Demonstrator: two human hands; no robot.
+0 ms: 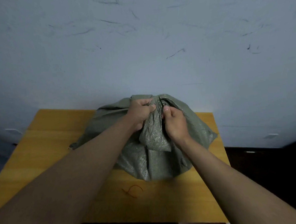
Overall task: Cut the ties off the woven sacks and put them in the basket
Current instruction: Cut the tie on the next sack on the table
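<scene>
- The fingers of the left hand [140,113] are curled tight round a gathered bunch of cloth at the neck of the grey-green woven plastic sack [155,156]; the thumb is pressed against the fold, its tip turned toward the other hand.
- The fingers of the right hand [175,124] are curled as well, and something thin is pinched between thumb and forefinger just right of the left thumb; whether it is cloth alone or the tie cannot be told.
- Between the two thumbs a thin dark strip [160,102] is seen running up the bunched neck; it may be the tie, but it is too small to be made out with certainty.
- A loose flap of the sack is held hanging below the fingers, between the two wrists, and its shiny weave is caught by the light.
- The rest of the sack is spread out beneath and around both hands, crumpled, with corners reaching out to the left and right of the fingers.
- The sack is borne by a yellow wooden table top [47,144], which is seen on either side of the forearms and nearer the body than the hands.
- Nearer the body than the fingers, just below the sack's hem, a thin brown curled strand [134,190] is seen lying on the wood, apart from the sack.
- Beyond the fingers a pale bluish wall [139,43] marked with dark scuffs is seen.
</scene>
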